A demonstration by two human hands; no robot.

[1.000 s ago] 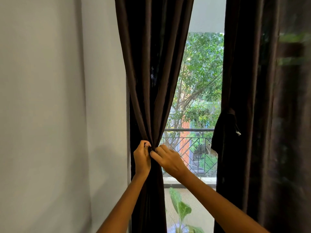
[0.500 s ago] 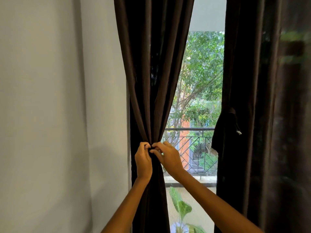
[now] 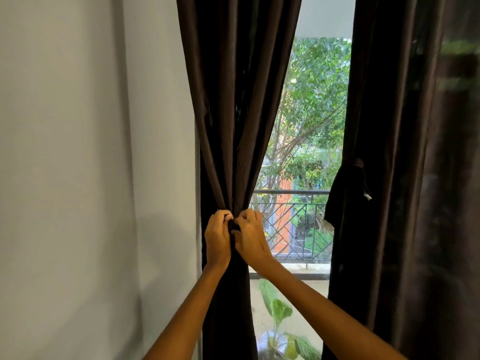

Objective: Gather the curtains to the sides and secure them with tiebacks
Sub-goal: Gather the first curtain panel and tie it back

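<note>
Curled fingers of the left hand (image 3: 217,237) and right hand (image 3: 251,239) pinch a dark tieback (image 3: 233,226) at the gathered waist of the left curtain (image 3: 237,105), centre frame. At three o'clock hangs the right curtain (image 3: 405,152).

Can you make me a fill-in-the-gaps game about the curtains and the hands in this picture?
1. Both hands, the left hand and the right hand, pinch the gathered ____ curtain.
2. The curtains are dark ____ in colour.
3. Through the window you see a metal ____ in front of the green tree.

Missing words: left; brown; railing
</note>
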